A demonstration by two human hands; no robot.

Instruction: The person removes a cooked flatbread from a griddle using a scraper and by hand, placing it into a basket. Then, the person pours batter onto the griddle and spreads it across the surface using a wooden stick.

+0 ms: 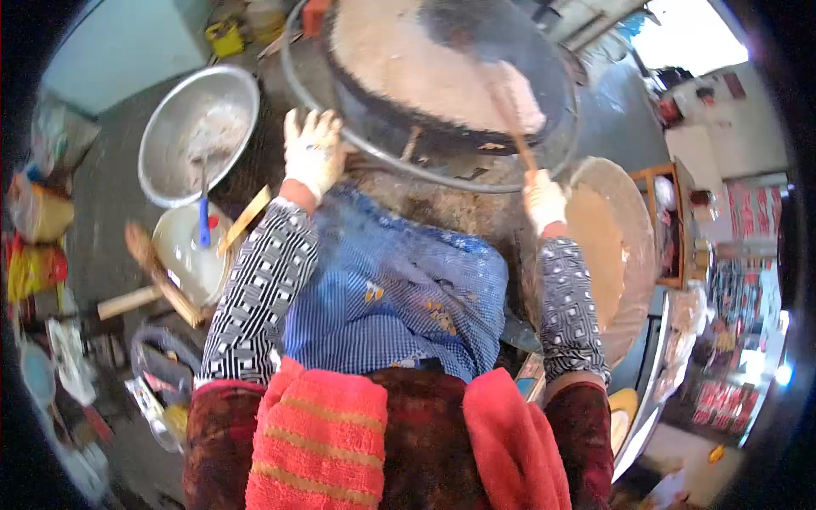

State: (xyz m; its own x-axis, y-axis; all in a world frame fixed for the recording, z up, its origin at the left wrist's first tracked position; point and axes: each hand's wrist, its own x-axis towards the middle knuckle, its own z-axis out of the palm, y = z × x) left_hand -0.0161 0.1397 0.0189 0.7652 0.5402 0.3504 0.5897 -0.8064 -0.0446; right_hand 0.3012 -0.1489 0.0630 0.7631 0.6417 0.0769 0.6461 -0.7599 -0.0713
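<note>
A large round dark griddle (557, 93) lies ahead, with a pale thin sheet of batter (382, 47) over much of its surface and a folded or heaped pale patch at its right side. My right hand (545, 202), in a white glove, is closed around the wooden handle of a long stick-like tool (508, 115). The tool reaches over the griddle; its far end is blurred. My left hand (314, 153), also gloved, has its fingers spread beside the metal ring (455, 181) around the griddle. It holds nothing.
At left stand a steel bowl (157, 149) with a blue-handled utensil (204, 217) and a pale basin (191, 268) with wood pieces (161, 276) by it. A plastic-lined tub (642, 229) of tan batter sits close to my right forearm. A wooden cabinet (671, 221) is beyond.
</note>
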